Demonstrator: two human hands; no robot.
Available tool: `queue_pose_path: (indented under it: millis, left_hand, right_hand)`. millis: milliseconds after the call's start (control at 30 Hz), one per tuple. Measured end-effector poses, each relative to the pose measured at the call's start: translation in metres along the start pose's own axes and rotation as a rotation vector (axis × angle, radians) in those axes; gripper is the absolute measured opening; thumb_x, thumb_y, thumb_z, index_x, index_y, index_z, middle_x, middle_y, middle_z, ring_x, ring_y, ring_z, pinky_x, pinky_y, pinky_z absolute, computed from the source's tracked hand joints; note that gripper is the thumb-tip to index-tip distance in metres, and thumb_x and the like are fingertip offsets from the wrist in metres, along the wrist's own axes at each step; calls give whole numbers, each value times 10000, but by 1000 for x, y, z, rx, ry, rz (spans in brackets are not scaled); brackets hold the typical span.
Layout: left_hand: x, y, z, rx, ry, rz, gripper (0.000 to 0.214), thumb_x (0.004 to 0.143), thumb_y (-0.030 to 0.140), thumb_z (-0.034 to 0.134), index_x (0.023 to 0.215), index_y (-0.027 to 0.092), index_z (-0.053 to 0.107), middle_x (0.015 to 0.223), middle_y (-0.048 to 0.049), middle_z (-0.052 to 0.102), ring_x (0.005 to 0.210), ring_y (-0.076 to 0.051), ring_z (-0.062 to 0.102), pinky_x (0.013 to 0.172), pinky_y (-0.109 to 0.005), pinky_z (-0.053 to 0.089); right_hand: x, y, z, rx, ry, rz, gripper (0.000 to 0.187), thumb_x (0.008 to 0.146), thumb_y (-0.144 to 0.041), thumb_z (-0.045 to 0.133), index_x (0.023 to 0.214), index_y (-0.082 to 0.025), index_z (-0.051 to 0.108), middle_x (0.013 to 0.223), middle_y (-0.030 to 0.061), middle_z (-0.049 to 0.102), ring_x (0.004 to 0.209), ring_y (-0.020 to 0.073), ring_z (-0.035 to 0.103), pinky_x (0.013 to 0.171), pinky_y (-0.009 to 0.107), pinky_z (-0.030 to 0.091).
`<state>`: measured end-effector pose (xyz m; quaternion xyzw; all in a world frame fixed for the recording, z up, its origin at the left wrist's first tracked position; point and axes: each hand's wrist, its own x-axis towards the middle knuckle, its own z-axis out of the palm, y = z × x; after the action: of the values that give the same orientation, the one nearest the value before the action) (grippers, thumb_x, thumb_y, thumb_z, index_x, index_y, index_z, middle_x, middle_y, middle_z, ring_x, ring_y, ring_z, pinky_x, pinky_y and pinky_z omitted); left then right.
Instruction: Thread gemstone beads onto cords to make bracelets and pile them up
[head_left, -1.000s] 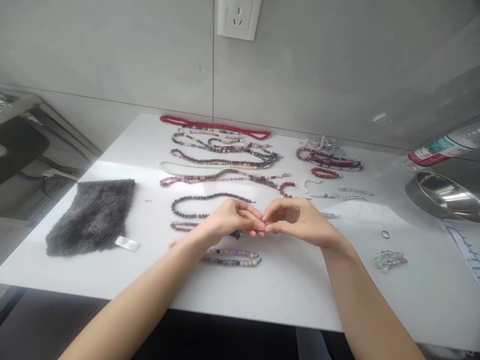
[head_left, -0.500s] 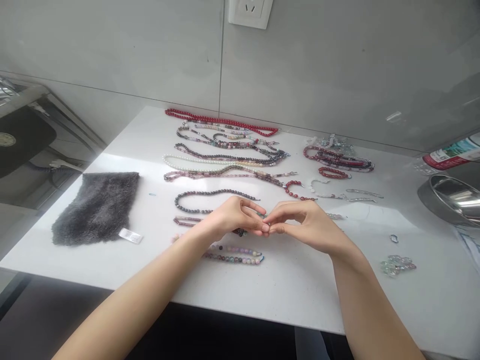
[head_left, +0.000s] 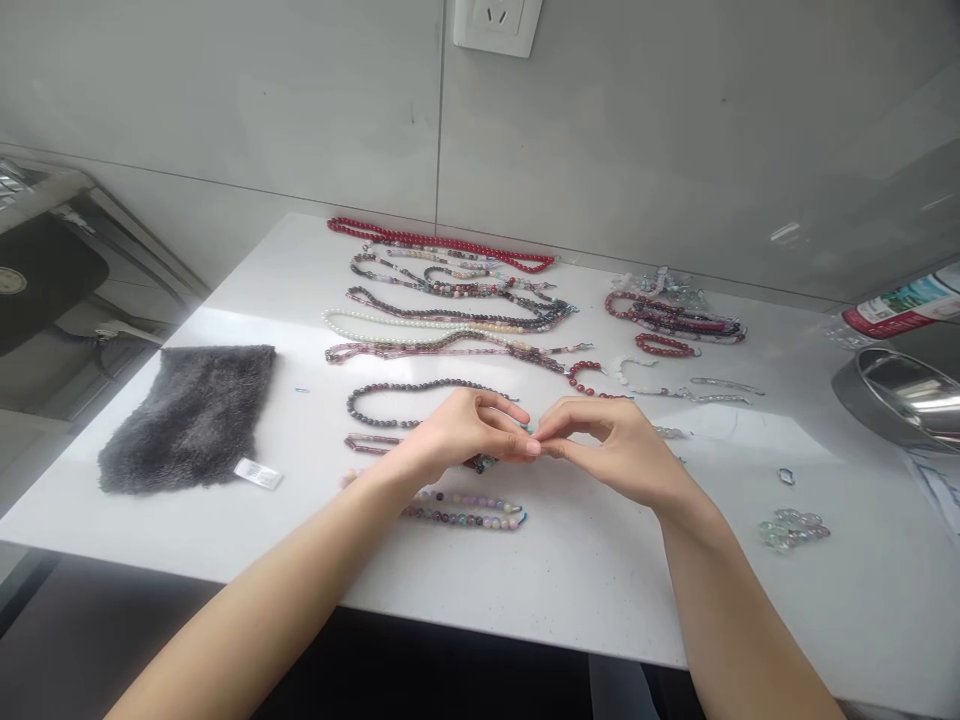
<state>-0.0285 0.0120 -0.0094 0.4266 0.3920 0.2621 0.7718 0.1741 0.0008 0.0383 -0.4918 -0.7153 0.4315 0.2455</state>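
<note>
My left hand (head_left: 469, 430) and my right hand (head_left: 611, 445) meet at the fingertips above the white table (head_left: 570, 575). Anything pinched between them is too small or hidden to make out. A strand of dark round beads (head_left: 409, 385) curves just behind my left hand, and a dark bead cluster (head_left: 478, 463) shows under it. A strand of pastel and mixed stone beads (head_left: 465, 515) lies close in front of that hand. Near my right fingers lies a short strand of red beads (head_left: 586, 378).
Further strands, including red beads (head_left: 442, 240) and pearls (head_left: 390, 322), lie in rows behind my hands. A grey fuzzy cloth (head_left: 187, 420) is on the left. On the right are clear beads (head_left: 791, 530), a steel bowl (head_left: 892, 400) and a bottle (head_left: 904, 310).
The whole view has shifted slightly as my head moved. My fingertips stay together at the middle, with only small shifts in my fingers.
</note>
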Motion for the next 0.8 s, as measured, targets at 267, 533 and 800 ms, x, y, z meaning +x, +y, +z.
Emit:
queue_pose_path:
  millis: [267, 533, 800]
  left_hand:
    - [-1, 3, 1, -82, -45, 21, 355, 605, 291, 875, 868, 119, 711, 838, -122, 755, 839, -235, 727, 794, -356, 576]
    - [-2, 2, 4, -255, -82, -4, 290, 659, 236, 849, 875, 106, 706, 824, -104, 740, 827, -156, 697, 808, -262, 536]
    - [-4, 1, 9, -494, -142, -89, 187, 741, 130, 778, 912, 100, 708, 874, -82, 725, 819, -105, 687, 782, -172, 526]
  right_hand:
    - [-1, 3, -1, 94, 4, 15, 67, 759, -285, 744, 736, -222, 744, 783, 45, 720, 757, 220, 682, 747, 366, 572]
    - [2, 3, 1, 191, 50, -40, 88, 800, -217, 690, 715, -213, 715, 785, 46, 682, 688, 174, 617, 629, 317, 540]
    - [4, 9, 3, 255, 79, -159, 114, 844, -222, 676, 735, -223, 711, 781, 48, 655, 669, 165, 590, 570, 320, 512]
